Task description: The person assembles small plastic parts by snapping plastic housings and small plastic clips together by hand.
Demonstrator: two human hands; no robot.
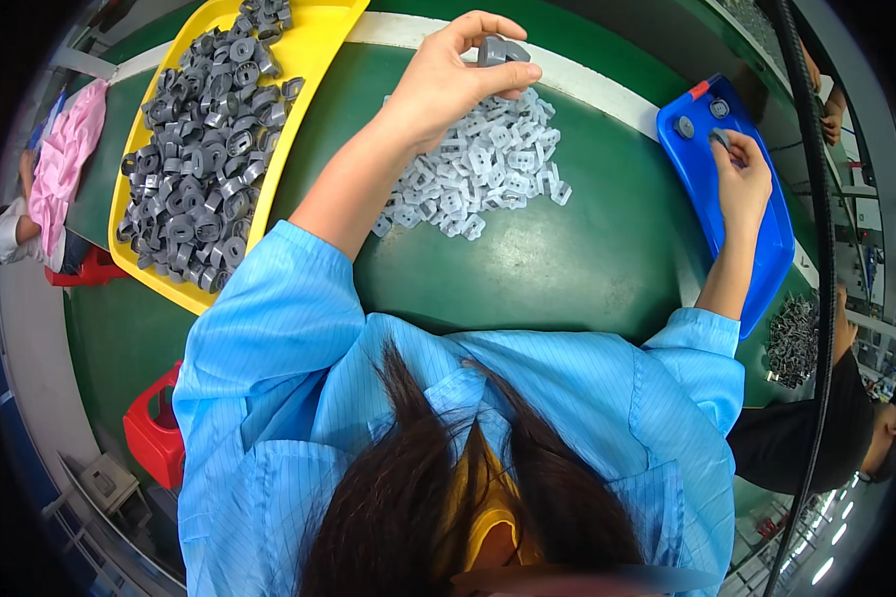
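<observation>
Between the thumb and fingers of my left hand is a dark grey plastic housing, held above the far side of the green table. Just below that hand lies a heap of small translucent white plastic pieces. My right hand is over a blue tray at the right, pinching a small grey part. Two more grey parts rest in the tray's far end, one a round grey piece. A yellow tray full of similar dark grey housings stands beside my left arm.
A pile of small dark metal-looking pieces lies past the blue tray. A red stool stands at the left. Other people are nearby: one in pink at the left, another in a black sleeve at the right. A black cable runs down the right side.
</observation>
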